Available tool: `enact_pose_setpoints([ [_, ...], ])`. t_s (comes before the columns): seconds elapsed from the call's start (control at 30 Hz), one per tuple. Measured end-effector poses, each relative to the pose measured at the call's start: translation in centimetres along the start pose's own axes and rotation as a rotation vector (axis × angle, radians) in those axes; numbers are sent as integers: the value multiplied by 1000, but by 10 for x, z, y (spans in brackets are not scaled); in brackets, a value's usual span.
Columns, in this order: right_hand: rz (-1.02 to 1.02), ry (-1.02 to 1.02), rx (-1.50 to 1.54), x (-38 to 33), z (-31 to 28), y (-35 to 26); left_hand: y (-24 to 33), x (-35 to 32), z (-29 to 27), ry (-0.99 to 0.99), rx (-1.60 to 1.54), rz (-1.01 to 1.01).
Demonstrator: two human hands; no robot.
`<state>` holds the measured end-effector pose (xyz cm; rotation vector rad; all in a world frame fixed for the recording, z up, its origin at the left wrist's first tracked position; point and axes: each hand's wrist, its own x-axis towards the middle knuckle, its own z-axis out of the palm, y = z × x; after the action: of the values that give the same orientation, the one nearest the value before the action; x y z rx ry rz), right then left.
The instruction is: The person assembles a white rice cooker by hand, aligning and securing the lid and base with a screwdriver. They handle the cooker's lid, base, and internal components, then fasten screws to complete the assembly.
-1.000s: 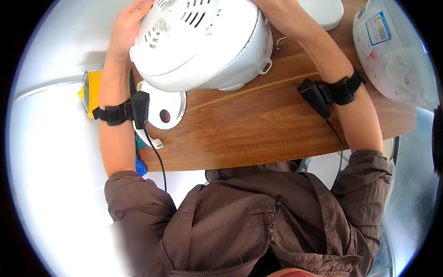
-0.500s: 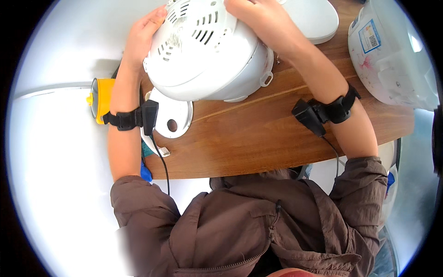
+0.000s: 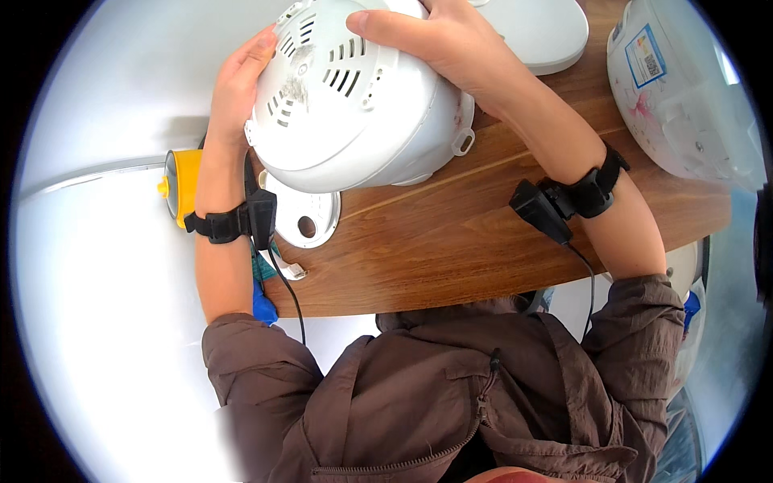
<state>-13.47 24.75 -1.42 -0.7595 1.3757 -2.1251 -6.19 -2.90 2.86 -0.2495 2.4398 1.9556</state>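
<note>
A white, rounded appliance (image 3: pixel 346 145), by its shape a rice cooker, is tipped over the far part of the table. Its vented base with a grey smudge faces me. My left hand (image 3: pixel 239 84) grips its left edge, thumb on the rim and fingers partly hidden. On the other side my right hand (image 3: pixel 451 40) holds it, thumb stretched across the base and the other fingers out of sight behind it. A white disc with a round hole (image 3: pixel 322 211) lies below it, next to my left forearm.
The wooden table (image 3: pixel 451 241) has a flat white rounded piece (image 3: pixel 539 36) at the far right. A translucent plastic bin (image 3: pixel 676 113) stands at the right edge. Left of my forearm is a yellow cylindrical thing (image 3: pixel 187 185); a blue item (image 3: pixel 263 304) sits at the near-left edge.
The rice cooker has shifted slightly left and toward me. My right hand has slid inward, so its thumb now lies over the base. My left hand keeps its grip on the edge.
</note>
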Motion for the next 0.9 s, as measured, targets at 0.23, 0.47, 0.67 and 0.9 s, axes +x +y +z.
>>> enact_pose_setpoints([
  [0.23,48,88,-64,9,7,3,-2,-1,2,33,-76,18],
  [0.47,3,103,-63,5,19,2,-14,2,-6,-180,-325,40],
  [0.67,-11,87,40,13,17,15,-5,-32,20,122,-279,127],
  [0.9,13,57,46,17,18,24,-22,-75,46,420,-356,302],
])
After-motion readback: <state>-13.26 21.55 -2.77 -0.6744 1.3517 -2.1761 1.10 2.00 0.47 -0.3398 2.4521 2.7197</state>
